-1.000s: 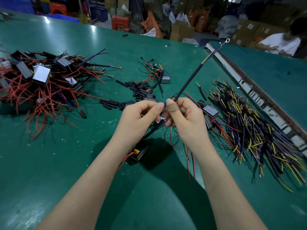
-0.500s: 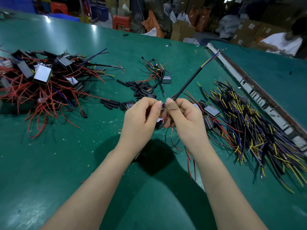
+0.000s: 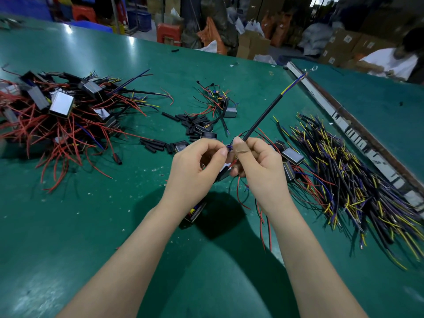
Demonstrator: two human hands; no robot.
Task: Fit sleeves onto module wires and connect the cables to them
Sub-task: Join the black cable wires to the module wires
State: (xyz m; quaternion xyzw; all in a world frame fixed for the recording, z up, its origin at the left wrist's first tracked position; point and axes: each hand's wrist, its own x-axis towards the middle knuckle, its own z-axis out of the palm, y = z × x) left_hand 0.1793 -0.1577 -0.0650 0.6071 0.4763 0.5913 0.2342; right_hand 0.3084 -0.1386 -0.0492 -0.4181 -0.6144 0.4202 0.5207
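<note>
Head view: both hands raised over the green worktop (image 3: 68,226), meeting at one small joint. Left hand (image 3: 195,171) pinching wire ends at thumb and forefinger, right hand (image 3: 257,166) curled round the black cable (image 3: 263,118) just below its sheath, thumb on top; probably twisting conductors together, hence fingertips nearly touching. Cable angled up and far-right so its free yellow/blue end stays out of the way. Module (image 3: 195,212) lying below the left wrist, partly hidden, red leads trailing. Loose black sleeves (image 3: 192,125) just beyond the hands, within reach. Cable stock (image 3: 355,180) piled right, modules with red wires (image 3: 57,115) far left. Whether a sleeve is already on: cannot tell.
</note>
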